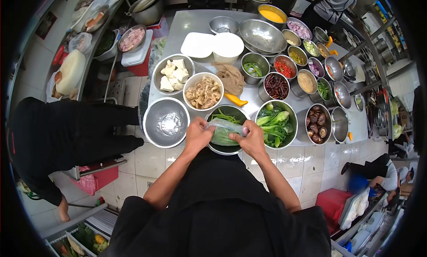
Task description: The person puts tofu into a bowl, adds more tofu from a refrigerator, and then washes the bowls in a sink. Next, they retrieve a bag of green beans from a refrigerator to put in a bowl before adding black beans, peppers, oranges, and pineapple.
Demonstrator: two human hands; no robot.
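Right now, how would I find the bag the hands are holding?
Find the steel table crowded with bowls, then the middle bowl on its near edge. Over it, the left hand and right hand pinch the bag: clear soft plastic with greens inside, while everything beside it is a metal bowl.

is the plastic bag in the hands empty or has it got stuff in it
Not empty: green leaves show through the clear bag, held by the left hand and right hand over a bowl.
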